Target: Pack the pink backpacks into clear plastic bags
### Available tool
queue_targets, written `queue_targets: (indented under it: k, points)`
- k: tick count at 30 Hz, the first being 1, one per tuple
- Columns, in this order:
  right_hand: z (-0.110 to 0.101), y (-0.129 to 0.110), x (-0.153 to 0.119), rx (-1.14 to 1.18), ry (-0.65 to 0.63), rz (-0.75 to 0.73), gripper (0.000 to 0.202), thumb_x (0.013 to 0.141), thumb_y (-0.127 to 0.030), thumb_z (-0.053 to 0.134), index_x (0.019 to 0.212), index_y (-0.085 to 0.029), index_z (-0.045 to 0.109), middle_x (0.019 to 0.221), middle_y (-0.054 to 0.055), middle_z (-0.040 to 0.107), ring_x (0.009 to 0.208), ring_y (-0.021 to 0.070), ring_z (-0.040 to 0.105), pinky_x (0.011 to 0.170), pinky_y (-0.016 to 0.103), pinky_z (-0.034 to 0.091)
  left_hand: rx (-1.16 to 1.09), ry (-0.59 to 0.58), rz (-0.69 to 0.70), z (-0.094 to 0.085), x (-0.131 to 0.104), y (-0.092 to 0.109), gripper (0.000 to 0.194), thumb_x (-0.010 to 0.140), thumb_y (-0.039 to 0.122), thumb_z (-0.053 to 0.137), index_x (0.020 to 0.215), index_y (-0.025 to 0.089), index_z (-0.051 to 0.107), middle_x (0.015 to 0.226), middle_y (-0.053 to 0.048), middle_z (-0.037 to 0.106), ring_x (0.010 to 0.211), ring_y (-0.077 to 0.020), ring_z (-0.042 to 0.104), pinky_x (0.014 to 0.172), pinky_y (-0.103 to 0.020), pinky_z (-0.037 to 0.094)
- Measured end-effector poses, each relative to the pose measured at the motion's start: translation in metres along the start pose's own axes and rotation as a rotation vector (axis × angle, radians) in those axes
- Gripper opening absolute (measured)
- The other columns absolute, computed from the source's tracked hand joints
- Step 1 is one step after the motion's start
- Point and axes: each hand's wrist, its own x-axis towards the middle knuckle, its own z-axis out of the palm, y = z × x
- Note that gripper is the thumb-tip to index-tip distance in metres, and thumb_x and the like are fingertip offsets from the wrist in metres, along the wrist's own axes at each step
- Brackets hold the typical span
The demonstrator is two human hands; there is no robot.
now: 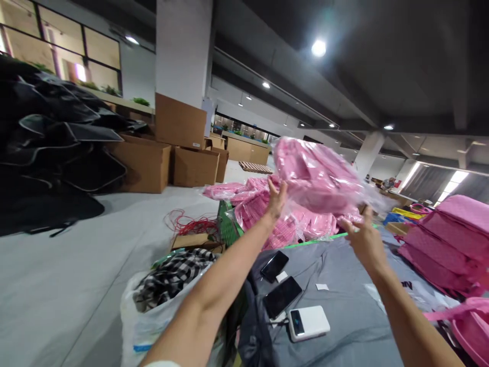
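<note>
A pink backpack in a clear plastic bag (317,176) is in the air above a heap of similar wrapped pink bags (263,219), its edges slightly blurred. My left hand (277,200) is raised at its lower left with fingers apart; whether the fingertips touch the plastic I cannot tell. Below the loose right end of the wrapper, my right hand (364,242) has its fingers spread and grips nothing. Two dark phones (283,296) and a white power bank (308,322) lie on the grey-covered table (344,285) between my forearms.
Stacked pink backpacks (451,244) stand at the table's right. A white plastic sack (133,316) with checked cloth (179,272) is on the left, near tangled red cords (191,224). Cardboard boxes (196,165) and a black bag pile (49,137) are farther back.
</note>
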Motion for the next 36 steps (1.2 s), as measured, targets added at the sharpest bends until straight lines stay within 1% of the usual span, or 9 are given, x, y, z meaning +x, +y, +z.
queue_targets:
  k: [2, 4, 8, 11, 14, 17, 23, 30, 36]
  points:
    - [0.003, -0.029, -0.019, -0.019, -0.092, -0.088, 0.058, 0.103, -0.05, 0.044, 0.149, -0.014, 0.047, 0.09, 0.011, 0.072, 0.081, 0.0246, 0.071, 0.062, 0.027, 0.043, 0.052, 0.013, 0.06, 0.004, 0.003, -0.009, 0.074, 0.106, 0.05, 0.036, 0.163, 0.015, 0.005, 0.166, -0.018, 0.022, 0.152, -0.029, 0.028, 0.123, -0.047, 0.026]
    - [0.027, -0.038, -0.06, 0.005, -0.136, -0.378, 0.049, 0.101, -0.038, 0.047, 0.145, -0.018, 0.052, 0.089, 0.007, 0.073, 0.075, 0.0218, 0.072, 0.059, 0.026, 0.043, 0.104, -0.048, 0.124, 0.019, -0.031, -0.045, 0.063, 0.101, 0.049, 0.046, 0.153, 0.015, 0.035, 0.157, -0.015, 0.04, 0.147, -0.0265, 0.037, 0.122, -0.042, 0.028]
    - [0.096, 0.046, -0.158, -0.088, 0.026, -0.74, 0.043, 0.095, -0.025, 0.052, 0.136, -0.015, 0.06, 0.083, 0.006, 0.072, 0.058, 0.0172, 0.067, 0.052, 0.025, 0.042, 0.243, -0.245, 0.099, 0.062, -0.138, -0.141, 0.049, 0.099, 0.044, 0.033, 0.13, 0.015, 0.057, 0.132, -0.015, 0.06, 0.128, -0.0255, 0.053, 0.116, -0.043, 0.035]
    - [0.095, 0.157, -0.206, -0.189, -0.281, -0.415, 0.031, 0.091, -0.016, 0.052, 0.114, -0.022, 0.072, 0.081, 0.002, 0.073, 0.063, 0.0173, 0.07, 0.054, 0.023, 0.043, 0.449, -0.67, 0.0, 0.093, -0.199, -0.181, 0.041, 0.093, 0.034, 0.042, 0.12, 0.012, 0.063, 0.122, -0.016, 0.063, 0.121, -0.0272, 0.055, 0.112, -0.044, 0.039]
    - [0.04, 0.242, -0.233, -0.262, -0.518, 0.122, 0.029, 0.098, -0.02, 0.048, 0.115, -0.02, 0.072, 0.095, 0.004, 0.075, 0.093, 0.0191, 0.073, 0.077, 0.024, 0.05, 0.572, -1.196, 0.023, 0.13, -0.236, -0.2, 0.05, 0.09, 0.027, 0.05, 0.135, 0.009, 0.059, 0.141, -0.017, 0.054, 0.134, -0.0271, 0.048, 0.118, -0.041, 0.034]
    - [-0.014, 0.287, -0.249, -0.386, -0.583, 0.386, 0.028, 0.095, -0.015, 0.049, 0.111, -0.016, 0.073, 0.105, 0.008, 0.073, 0.103, 0.0232, 0.07, 0.083, 0.028, 0.049, 0.686, -1.502, 0.044, 0.174, -0.26, -0.22, 0.064, 0.099, 0.037, 0.045, 0.157, 0.01, 0.039, 0.165, -0.019, 0.023, 0.154, -0.0294, 0.024, 0.126, -0.044, 0.021]
    - [-0.042, 0.354, -0.267, -0.527, -0.48, 0.531, 0.042, 0.093, -0.019, 0.057, 0.134, -0.01, 0.061, 0.134, 0.016, 0.059, 0.125, 0.0269, 0.056, 0.105, 0.032, 0.042, 1.011, -1.506, 0.266, 0.218, -0.293, -0.248, 0.066, 0.1, 0.046, 0.04, 0.161, 0.022, 0.029, 0.166, -0.01, 0.006, 0.155, -0.0312, 0.003, 0.126, -0.054, 0.007]
    - [0.007, 0.42, -0.197, -0.499, -0.172, 0.913, 0.107, 0.091, -0.068, 0.056, 0.16, 0.004, 0.018, 0.159, 0.028, 0.026, 0.15, 0.0367, 0.027, 0.123, 0.041, 0.025, 0.924, -1.472, 0.311, 0.208, -0.294, -0.284, 0.067, 0.097, 0.046, 0.051, 0.159, 0.032, 0.029, 0.163, -0.008, 0.01, 0.154, -0.035, 0.014, 0.124, -0.06, 0.016]
    - [0.032, 0.437, -0.16, -0.466, -0.01, 0.957, 0.058, 0.096, -0.025, 0.05, 0.143, 0.009, 0.046, 0.132, 0.038, 0.048, 0.126, 0.0404, 0.054, 0.098, 0.045, 0.046, 0.846, -1.511, 0.271, 0.212, -0.289, -0.303, 0.072, 0.095, 0.056, 0.057, 0.158, 0.036, 0.029, 0.161, -0.01, 0.011, 0.152, -0.0383, 0.017, 0.122, -0.063, 0.017]
